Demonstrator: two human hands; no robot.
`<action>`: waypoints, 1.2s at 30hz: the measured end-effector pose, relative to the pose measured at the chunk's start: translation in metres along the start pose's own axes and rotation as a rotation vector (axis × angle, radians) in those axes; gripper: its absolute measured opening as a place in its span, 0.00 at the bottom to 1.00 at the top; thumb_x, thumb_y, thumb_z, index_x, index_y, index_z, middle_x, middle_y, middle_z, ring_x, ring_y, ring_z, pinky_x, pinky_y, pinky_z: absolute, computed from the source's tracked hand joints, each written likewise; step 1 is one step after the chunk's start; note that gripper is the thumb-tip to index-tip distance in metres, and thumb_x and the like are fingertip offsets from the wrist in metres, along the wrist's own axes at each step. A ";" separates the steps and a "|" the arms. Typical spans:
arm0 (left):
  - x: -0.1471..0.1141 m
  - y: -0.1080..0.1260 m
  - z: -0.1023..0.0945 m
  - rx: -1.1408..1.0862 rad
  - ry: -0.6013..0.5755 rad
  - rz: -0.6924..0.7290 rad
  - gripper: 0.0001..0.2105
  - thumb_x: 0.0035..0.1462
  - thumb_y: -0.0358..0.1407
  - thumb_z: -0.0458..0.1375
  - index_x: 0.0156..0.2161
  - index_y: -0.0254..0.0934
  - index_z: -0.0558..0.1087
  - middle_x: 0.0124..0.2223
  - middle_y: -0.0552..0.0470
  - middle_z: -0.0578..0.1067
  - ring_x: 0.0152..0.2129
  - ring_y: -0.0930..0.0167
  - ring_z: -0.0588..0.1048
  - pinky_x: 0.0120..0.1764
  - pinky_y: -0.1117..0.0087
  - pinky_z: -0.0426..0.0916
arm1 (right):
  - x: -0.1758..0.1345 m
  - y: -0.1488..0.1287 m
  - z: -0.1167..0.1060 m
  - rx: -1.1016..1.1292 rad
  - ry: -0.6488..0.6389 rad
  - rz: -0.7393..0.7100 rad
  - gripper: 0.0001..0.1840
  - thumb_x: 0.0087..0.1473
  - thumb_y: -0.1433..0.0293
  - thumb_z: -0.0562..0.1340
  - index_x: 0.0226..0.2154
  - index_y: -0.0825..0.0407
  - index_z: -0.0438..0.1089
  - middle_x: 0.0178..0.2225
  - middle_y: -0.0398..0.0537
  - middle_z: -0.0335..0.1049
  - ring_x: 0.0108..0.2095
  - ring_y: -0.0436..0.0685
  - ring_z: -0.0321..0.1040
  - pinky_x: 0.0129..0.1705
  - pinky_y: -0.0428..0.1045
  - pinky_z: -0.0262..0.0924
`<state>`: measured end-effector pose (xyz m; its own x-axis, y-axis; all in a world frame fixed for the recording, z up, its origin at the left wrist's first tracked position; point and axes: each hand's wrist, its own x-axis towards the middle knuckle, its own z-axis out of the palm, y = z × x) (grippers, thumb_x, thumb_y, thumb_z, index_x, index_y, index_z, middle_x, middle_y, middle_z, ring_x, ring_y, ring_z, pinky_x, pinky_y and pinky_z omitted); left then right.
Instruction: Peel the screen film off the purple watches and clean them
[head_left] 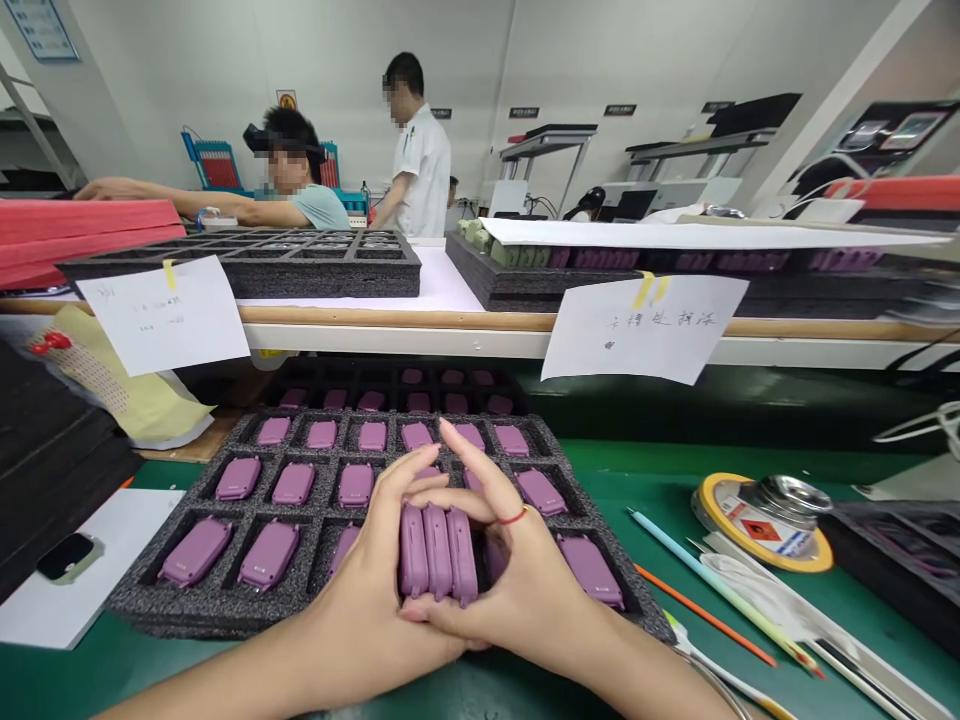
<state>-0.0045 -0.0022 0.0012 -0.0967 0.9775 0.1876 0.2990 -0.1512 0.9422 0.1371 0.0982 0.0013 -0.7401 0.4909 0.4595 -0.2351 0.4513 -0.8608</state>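
Three purple watch cases (439, 553) stand on edge, side by side, between my two hands above the tray. My left hand (382, 585) closes around their left side, fingers over the far end. From the right, my right hand (517, 565) curls about the same stack, its thumb at the lower near edge and a red string on one finger. Beneath them lies a black foam tray (172, 622) with single purple cases (270, 553) in its pockets. Some middle pockets are hidden by my hands.
On the right lie a yellow-rimmed round tin (765, 525), a light-blue pen-like stick (712, 575) and an orange stick (705, 615). A small dark-screened device (69, 557) rests on white paper at left. A shelf (420, 340) crosses behind; two people are beyond it.
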 end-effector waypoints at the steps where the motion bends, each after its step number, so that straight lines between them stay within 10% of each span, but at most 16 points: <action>1: 0.000 0.001 -0.001 -0.087 -0.028 -0.069 0.58 0.43 0.33 0.75 0.67 0.63 0.38 0.72 0.46 0.49 0.66 0.53 0.58 0.60 0.49 0.64 | 0.000 0.002 -0.001 -0.052 0.010 -0.073 0.67 0.43 0.73 0.77 0.72 0.39 0.36 0.49 0.46 0.78 0.54 0.61 0.73 0.62 0.57 0.63; 4: 0.004 0.005 -0.002 -0.386 -0.117 -0.191 0.58 0.42 0.42 0.76 0.69 0.56 0.40 0.71 0.42 0.54 0.65 0.54 0.62 0.60 0.52 0.65 | 0.001 0.007 -0.002 -0.219 0.008 -0.234 0.58 0.53 0.72 0.72 0.72 0.40 0.35 0.54 0.49 0.74 0.56 0.61 0.72 0.60 0.56 0.66; 7: 0.011 0.008 -0.003 -0.529 -0.063 -0.262 0.38 0.47 0.50 0.72 0.59 0.39 0.64 0.59 0.38 0.71 0.56 0.55 0.72 0.57 0.55 0.67 | 0.003 0.009 0.000 -0.382 -0.037 -0.340 0.47 0.60 0.74 0.64 0.72 0.41 0.39 0.55 0.51 0.73 0.56 0.61 0.70 0.61 0.59 0.65; 11: 0.014 0.011 -0.004 -0.739 0.003 -0.443 0.27 0.50 0.52 0.69 0.49 0.34 0.71 0.44 0.41 0.80 0.43 0.57 0.79 0.45 0.59 0.74 | 0.006 0.004 -0.003 -0.370 -0.027 -0.256 0.47 0.54 0.70 0.70 0.69 0.42 0.47 0.57 0.55 0.67 0.56 0.62 0.69 0.58 0.58 0.67; 18: 0.009 0.008 -0.004 -0.797 0.035 -0.367 0.26 0.52 0.51 0.68 0.50 0.37 0.70 0.42 0.45 0.81 0.37 0.63 0.80 0.34 0.69 0.74 | 0.007 -0.011 -0.012 -0.082 -0.020 -0.013 0.11 0.51 0.68 0.73 0.30 0.49 0.70 0.47 0.50 0.67 0.42 0.57 0.74 0.31 0.46 0.71; 24: 0.013 0.010 -0.005 -0.809 -0.028 -0.304 0.21 0.55 0.52 0.66 0.42 0.36 0.71 0.33 0.51 0.78 0.13 0.81 0.68 0.16 0.81 0.51 | 0.010 -0.011 -0.011 -0.132 0.019 -0.186 0.06 0.54 0.73 0.70 0.29 0.50 0.73 0.45 0.48 0.70 0.25 0.46 0.68 0.30 0.46 0.70; 32: 0.012 0.010 -0.010 -1.042 -0.007 -0.406 0.17 0.55 0.44 0.67 0.44 0.34 0.78 0.36 0.43 0.81 0.18 0.79 0.70 0.22 0.80 0.56 | 0.006 -0.006 -0.011 -0.115 0.481 -0.426 0.08 0.61 0.77 0.63 0.36 0.47 0.71 0.32 0.45 0.77 0.37 0.56 0.78 0.39 0.53 0.76; 36: 0.012 0.009 -0.009 -1.105 -0.029 -0.444 0.17 0.56 0.46 0.65 0.39 0.32 0.80 0.32 0.42 0.81 0.15 0.80 0.66 0.18 0.80 0.51 | 0.004 -0.005 -0.008 -0.159 0.335 -0.429 0.16 0.57 0.71 0.69 0.47 0.46 0.69 0.48 0.51 0.75 0.49 0.60 0.75 0.51 0.59 0.73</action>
<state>-0.0121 0.0073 0.0143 0.0405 0.9772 -0.2086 -0.7368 0.1703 0.6543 0.1404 0.1044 0.0095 -0.3532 0.4366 0.8274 -0.3537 0.7564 -0.5502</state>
